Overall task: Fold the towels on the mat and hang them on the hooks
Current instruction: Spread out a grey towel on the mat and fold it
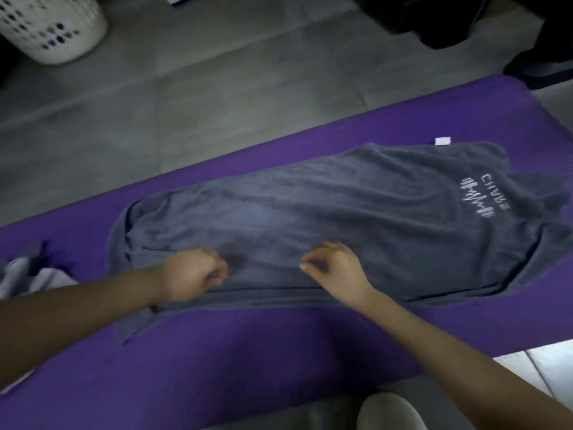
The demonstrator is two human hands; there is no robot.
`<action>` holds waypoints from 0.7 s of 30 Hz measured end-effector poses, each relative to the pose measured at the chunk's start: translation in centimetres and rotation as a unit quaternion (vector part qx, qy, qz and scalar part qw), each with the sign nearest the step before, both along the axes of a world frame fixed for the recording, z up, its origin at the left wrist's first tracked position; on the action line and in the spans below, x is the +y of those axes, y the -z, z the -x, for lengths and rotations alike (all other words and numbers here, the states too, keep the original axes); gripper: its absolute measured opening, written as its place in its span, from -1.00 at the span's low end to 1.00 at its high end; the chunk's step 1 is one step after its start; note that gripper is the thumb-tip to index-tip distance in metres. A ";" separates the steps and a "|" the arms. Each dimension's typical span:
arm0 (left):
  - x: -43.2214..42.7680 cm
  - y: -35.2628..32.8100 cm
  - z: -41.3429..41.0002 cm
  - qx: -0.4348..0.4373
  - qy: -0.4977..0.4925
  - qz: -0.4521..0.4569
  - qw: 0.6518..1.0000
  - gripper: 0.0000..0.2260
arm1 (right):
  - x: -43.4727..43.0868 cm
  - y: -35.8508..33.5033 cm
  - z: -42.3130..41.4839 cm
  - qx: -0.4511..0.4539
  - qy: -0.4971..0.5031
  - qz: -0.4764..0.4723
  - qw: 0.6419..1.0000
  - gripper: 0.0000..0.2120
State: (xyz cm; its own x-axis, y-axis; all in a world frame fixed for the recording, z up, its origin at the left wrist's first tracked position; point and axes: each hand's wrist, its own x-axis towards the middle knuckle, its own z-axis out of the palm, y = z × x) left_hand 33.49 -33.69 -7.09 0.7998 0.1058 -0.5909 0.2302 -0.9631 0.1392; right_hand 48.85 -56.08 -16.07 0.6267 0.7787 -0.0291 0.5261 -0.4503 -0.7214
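On the gray towel [341, 206], left hand [192, 274] and right hand [335, 265] rest apart, fingers curled; grip unclear.

Taking the purple foam mat [248, 367] as my reference, I see its near strip is bare and leaves me room to pass. The grey tiled floor [217, 88] beyond its far edge is open too. A grey terry towel [341, 212] covers its middle, and a pale crumpled cloth [37, 280] blocks its left end. A white perforated plastic basket [52, 29] stands well beyond its far left. Dark bulky shapes [465, 23] crowd past its far right.
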 end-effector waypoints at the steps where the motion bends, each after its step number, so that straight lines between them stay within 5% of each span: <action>1: 1.0 -0.4 1.8 0.008 -0.005 -0.007 1.000 -0.68 | 0.9 0.4 1.4 -0.003 -0.033 0.007 0.999 -0.62; 6: 4.8 2.5 10.0 -0.022 -0.085 -0.077 0.993 -0.81 | 3.7 2.0 6.5 -0.105 -0.139 0.055 0.983 -0.65; 11: 4.6 6.7 16.2 -0.070 -0.210 -0.120 0.968 -0.68 | 5.3 2.9 7.8 -0.180 -0.183 0.107 0.960 -0.53; 17: 6.3 9.8 19.1 -0.159 -0.271 -0.085 0.946 -0.65 | 6.0 2.5 8.4 -0.080 -0.147 0.124 0.978 -0.80; 21: 6.6 9.9 20.2 -0.175 -0.203 -0.072 0.961 -0.64 | 5.6 1.2 9.7 -0.096 -0.159 0.119 0.975 -0.80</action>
State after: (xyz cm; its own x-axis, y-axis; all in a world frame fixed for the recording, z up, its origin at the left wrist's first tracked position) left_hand 13.25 -27.05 -16.96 0.8223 0.5113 -0.2499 0.5543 -0.8190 0.1482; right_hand 39.13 -50.48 -17.30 0.3670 0.9198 -0.1389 0.7813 -0.3859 -0.4906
